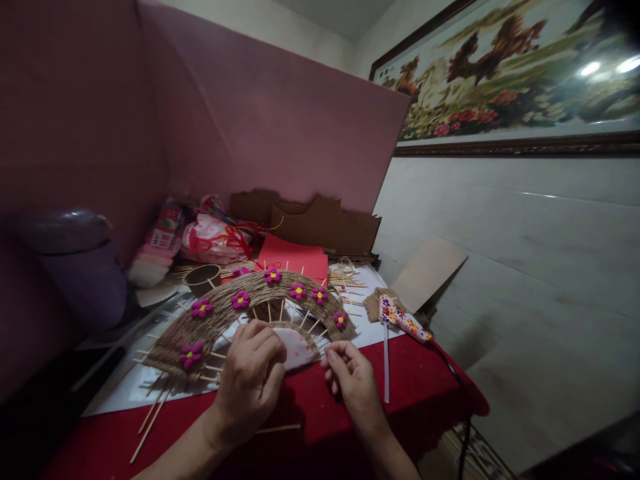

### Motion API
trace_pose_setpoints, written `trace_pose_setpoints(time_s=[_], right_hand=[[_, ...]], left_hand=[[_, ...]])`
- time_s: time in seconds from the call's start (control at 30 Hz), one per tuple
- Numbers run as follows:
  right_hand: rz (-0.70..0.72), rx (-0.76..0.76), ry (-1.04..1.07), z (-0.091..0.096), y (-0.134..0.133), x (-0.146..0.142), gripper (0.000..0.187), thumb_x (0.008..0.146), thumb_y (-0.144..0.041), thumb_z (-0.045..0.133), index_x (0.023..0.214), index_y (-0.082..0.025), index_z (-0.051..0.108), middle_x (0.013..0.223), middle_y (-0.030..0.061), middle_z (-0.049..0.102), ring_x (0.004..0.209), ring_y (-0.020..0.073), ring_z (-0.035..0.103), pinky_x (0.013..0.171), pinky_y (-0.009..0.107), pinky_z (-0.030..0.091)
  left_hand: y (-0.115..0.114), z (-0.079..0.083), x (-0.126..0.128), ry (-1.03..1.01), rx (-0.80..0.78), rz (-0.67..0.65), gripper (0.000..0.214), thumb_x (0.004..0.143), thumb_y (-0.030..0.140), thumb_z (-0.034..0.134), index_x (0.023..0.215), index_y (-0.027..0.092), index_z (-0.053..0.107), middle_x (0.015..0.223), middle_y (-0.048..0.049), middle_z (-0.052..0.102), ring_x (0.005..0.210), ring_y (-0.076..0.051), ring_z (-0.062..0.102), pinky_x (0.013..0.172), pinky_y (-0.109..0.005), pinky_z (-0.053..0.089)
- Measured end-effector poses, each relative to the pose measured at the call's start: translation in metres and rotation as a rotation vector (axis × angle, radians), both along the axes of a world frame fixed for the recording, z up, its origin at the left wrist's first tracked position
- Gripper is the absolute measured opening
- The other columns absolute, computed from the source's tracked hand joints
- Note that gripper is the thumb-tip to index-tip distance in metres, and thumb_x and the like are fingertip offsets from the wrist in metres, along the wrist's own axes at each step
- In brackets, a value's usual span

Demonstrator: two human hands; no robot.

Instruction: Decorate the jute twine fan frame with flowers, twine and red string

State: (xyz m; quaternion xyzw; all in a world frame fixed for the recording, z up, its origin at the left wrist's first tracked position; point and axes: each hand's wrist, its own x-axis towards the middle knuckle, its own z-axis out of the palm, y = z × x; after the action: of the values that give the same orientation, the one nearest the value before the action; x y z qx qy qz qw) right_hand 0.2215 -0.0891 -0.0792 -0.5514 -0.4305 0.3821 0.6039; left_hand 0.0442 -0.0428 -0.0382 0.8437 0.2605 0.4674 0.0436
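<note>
Where the flowered fan (261,292) rests on the desk (427,387), left hand (250,373) and right hand (355,381) curl.
If they grasp anything, I cannot tell.

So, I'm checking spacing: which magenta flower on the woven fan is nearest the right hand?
The magenta flower at the right end of the woven fan, above the right hand; every other sits farther left.
</note>
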Motion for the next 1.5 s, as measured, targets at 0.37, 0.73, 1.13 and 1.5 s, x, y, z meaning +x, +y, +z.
trace_pose_setpoints(time_s=[0.37,0.73,1.13,1.5], right_hand=[[0.03,0.032,-0.14,-0.007,-0.003,0.002,0.042,0.089,-0.052,0.043,0.063,-0.019,0.042,0.054,-0.0052,0.041,0.045,0.0061,0.033,0.041,0.018,0.026],[0.146,0.069,-0.393,-0.002,-0.009,-0.004,0.028,0.091,-0.037,0.043,0.071,-0.018,0.049,0.058,-0.0042,0.045,0.053,0.009,0.041,0.051,0.021,0.031],[0.123,0.059,-0.475,0.0,-0.009,-0.006,0.037,0.092,-0.042,0.04,0.063,-0.019,0.043,0.054,-0.0053,0.039,0.052,0.0087,0.037,0.051,0.021,0.028],[0.119,0.062,-0.433,-0.004,-0.008,-0.005,0.026,0.091,-0.038,0.041,0.078,-0.018,0.052,0.058,-0.0045,0.045,0.052,0.0101,0.042,0.052,0.021,0.032]], left_hand=[[-0.002,0.002,-0.002,0.058,-0.12,-0.008,0.018,0.081,0.011,0.033,0.066,0.019,0.038,0.066,-0.0022,0.048,0.075,-0.02,0.041,0.069,-0.037,0.03],[-0.003,-0.001,0.001,0.105,-0.144,0.026,0.023,0.09,0.018,0.033,0.069,0.019,0.042,0.071,-0.0028,0.05,0.077,-0.02,0.042,0.072,-0.037,0.031],[0.001,-0.003,0.004,0.123,0.041,0.046,0.026,0.091,0.014,0.038,0.066,0.018,0.042,0.064,-0.0012,0.047,0.072,-0.018,0.042,0.071,-0.036,0.032],[-0.006,0.003,0.003,0.097,0.011,-0.069,0.014,0.072,0.004,0.046,0.071,0.018,0.047,0.07,-0.0024,0.053,0.08,-0.021,0.044,0.073,-0.038,0.032]])
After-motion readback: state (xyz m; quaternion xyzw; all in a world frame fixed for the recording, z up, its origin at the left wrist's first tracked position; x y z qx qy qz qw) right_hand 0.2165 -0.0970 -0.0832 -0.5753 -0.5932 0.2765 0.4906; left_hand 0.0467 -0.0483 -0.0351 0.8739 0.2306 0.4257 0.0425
